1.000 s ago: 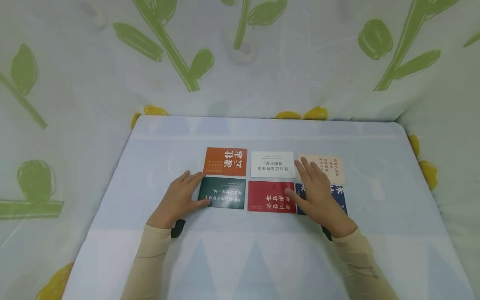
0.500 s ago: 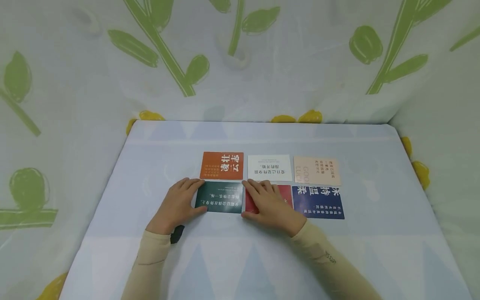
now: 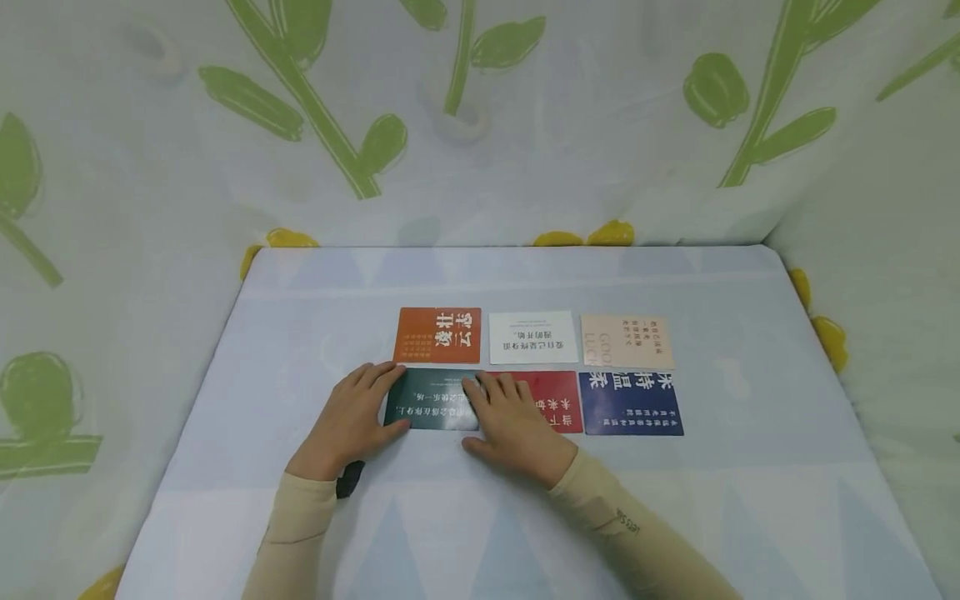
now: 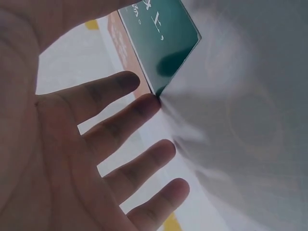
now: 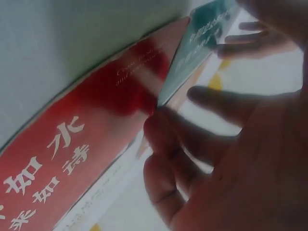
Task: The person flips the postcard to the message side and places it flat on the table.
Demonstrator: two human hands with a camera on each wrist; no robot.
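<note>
Two rows of printed cards lie flat on the table. In the head view my left hand is at the left end of the dark green card, with fingertips at its far left corner and the thumb by its near edge. The left wrist view shows those fingers spread and nearly straight. My right hand lies over the left part of the red card. Its fingertips reach the seam between red and green, hiding some print. In the right wrist view its fingers are gently bent.
Behind them is a row of orange, white and beige cards. A navy card lies right of the red one. Patterned fabric rises behind the table.
My right hand has moved left, from over the navy card across the red one to its seam with the green card. My left hand stays beside the green card.
</note>
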